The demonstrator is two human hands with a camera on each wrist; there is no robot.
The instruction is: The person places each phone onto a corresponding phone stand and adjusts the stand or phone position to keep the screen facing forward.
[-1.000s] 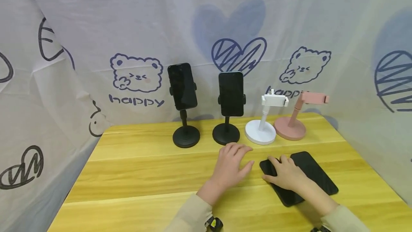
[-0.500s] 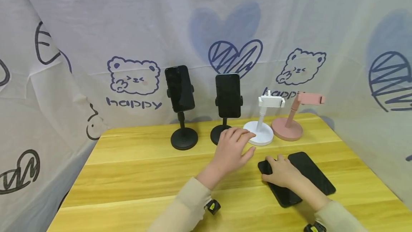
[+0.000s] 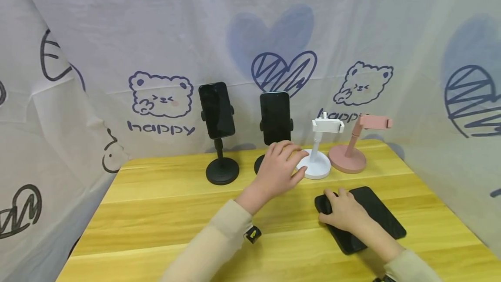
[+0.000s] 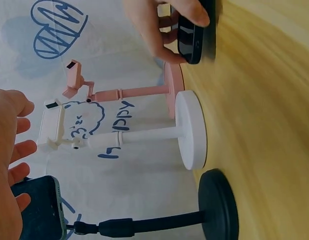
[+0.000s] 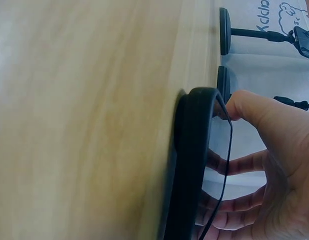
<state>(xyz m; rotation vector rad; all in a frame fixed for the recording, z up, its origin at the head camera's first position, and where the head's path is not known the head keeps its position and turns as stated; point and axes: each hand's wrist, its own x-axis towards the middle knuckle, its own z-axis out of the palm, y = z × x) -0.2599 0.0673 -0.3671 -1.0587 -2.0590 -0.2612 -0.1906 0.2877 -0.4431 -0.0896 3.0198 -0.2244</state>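
Observation:
My left hand is raised over the table, fingers loosely bent and holding nothing. It is nearest the white phone stand and hides part of the base of a black stand holding a phone. My right hand pinches the far end of a black phone by its edges, thumb on the left side. From the left wrist view, that phone appears slightly off the tabletop at its near end. A second black phone lies just right of it, partly covered by my right hand and arm.
A pink phone stand stands right of the white one; both clamps hold no phone. At the left, another black stand carries a phone. Behind the wooden table hangs a printed cloth.
My left hand has moved away from me, up toward the black and white stands. The right hand stays at the same phone, its grip nearly unchanged. The head view has shifted slightly.

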